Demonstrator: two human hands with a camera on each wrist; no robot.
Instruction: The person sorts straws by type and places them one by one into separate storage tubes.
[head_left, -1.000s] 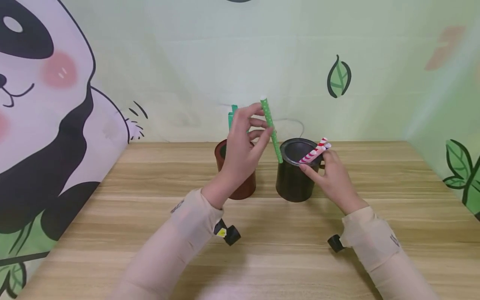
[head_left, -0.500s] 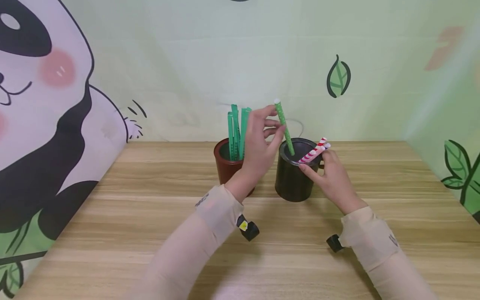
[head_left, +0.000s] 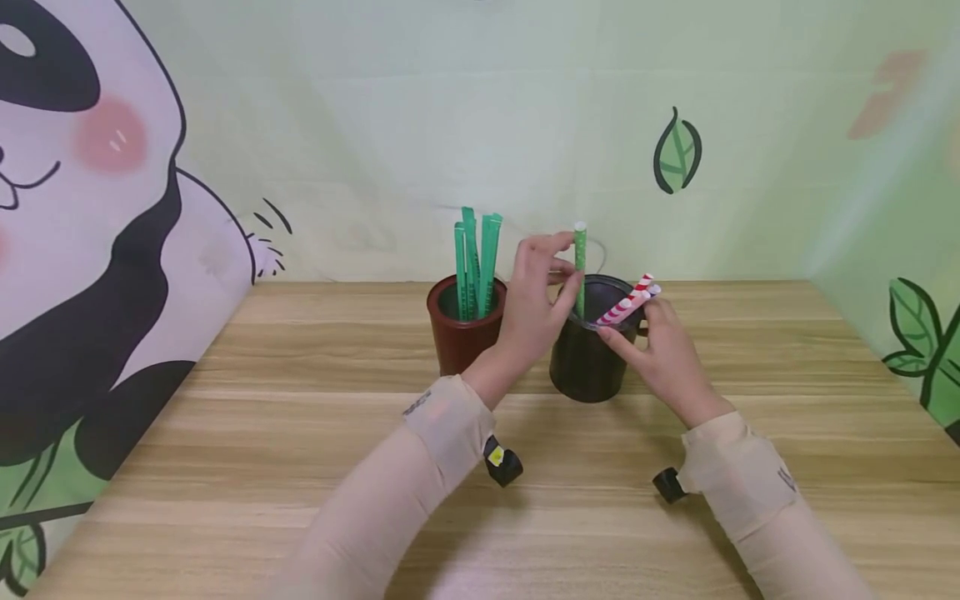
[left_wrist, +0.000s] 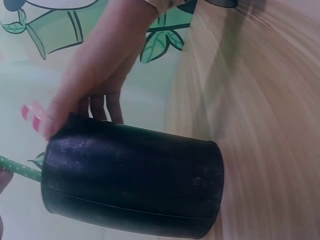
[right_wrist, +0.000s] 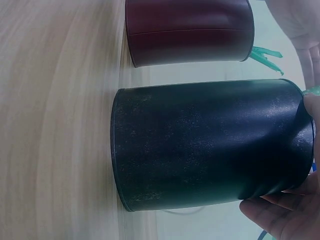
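Observation:
My left hand (head_left: 536, 300) pinches a green straw with white dots (head_left: 581, 248) between thumb and fingers. It stands nearly upright, its lower end inside the mouth of a black cup (head_left: 587, 367). From the right, my right hand (head_left: 675, 358) grips the cup by its rim, thumb at the near side. Several straws with pink, red and white stripes (head_left: 630, 303) lean to the right in that cup beside the right hand. In the left wrist view, the dotted straw (left_wrist: 22, 169) enters the cup (left_wrist: 132, 175); its lower end is hidden.
A dark red cup (head_left: 461, 342) with several slim green packets (head_left: 487, 258) stands just left of the black cup, partly behind my left hand. Both stand on a wood-grain table (head_left: 315, 400) near the printed backdrop (head_left: 375, 150), which shows a panda and leaves.
My left hand has moved right with the dotted straw, then lowered it into the black cup and turned it more upright. The green packets have come into view. The right hand stays put.

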